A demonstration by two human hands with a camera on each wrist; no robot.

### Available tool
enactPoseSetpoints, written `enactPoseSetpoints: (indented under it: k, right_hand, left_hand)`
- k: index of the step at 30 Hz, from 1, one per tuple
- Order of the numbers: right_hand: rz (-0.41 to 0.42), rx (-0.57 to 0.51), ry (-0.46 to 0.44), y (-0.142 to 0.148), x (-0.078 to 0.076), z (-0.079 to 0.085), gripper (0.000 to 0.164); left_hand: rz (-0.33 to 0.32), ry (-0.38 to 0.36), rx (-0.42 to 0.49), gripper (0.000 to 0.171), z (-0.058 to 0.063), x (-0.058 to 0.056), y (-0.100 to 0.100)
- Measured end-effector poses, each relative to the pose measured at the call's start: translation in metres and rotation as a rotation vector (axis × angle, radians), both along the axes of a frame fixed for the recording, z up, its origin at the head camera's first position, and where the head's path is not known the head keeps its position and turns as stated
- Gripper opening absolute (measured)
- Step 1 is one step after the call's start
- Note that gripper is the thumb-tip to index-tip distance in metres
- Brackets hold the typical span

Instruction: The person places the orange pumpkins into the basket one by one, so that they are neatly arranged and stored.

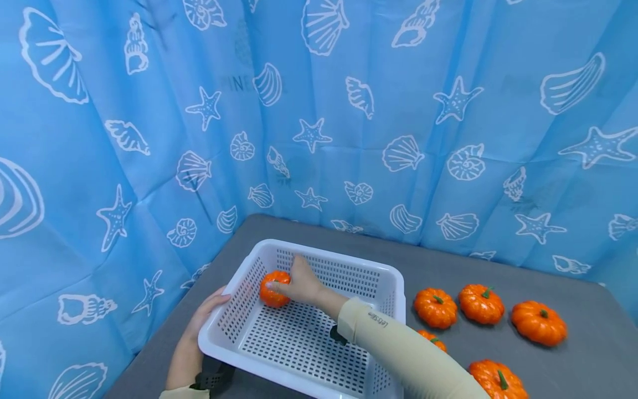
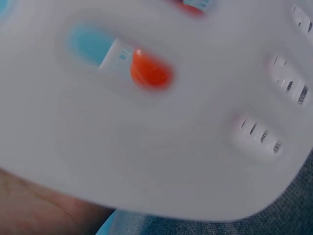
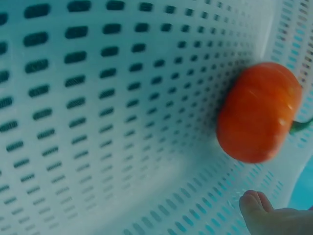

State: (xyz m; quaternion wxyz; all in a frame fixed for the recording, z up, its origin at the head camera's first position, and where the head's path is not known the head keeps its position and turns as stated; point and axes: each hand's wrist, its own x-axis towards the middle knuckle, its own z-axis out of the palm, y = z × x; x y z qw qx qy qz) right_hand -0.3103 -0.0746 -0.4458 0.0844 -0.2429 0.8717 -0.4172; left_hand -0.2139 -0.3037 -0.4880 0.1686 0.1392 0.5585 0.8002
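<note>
A small orange pumpkin [image 1: 275, 288] sits inside the white plastic basket [image 1: 319, 382], near its left end. In the right wrist view the pumpkin [image 3: 259, 112] leans close to the perforated wall, its green stem to the right. My right hand [image 1: 302, 281] reaches into the basket beside it. The thumb overlaps the pumpkin in the head view, but the right wrist view shows a gap between the fingertip [image 3: 251, 201] and the pumpkin. At the basket's left rim, my left hand [image 1: 201, 316] holds on from outside; part of its fingers is hidden.
Several more orange pumpkins [image 1: 538, 323] lie on the grey table [image 1: 588, 354] to the right of the basket. One is partly covered by my right sleeve [image 1: 408, 349]. A blue curtain [image 1: 349, 138] with white shell prints hangs behind and to the left.
</note>
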Motion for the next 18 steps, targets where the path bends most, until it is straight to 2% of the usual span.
enactPoseSetpoints:
  k: [9,18]
  right_hand:
    - [-0.007,-0.025,-0.052,0.015,-0.001,0.023,0.089]
    - [-0.055,-0.005,-0.015,0.033,-0.008,0.038,0.078]
  left_hand:
    - [-0.033,0.02,0.069,0.047,0.0,0.001,0.0]
    - [-0.076,0.035,0.12,0.048,0.001,0.001,0.0]
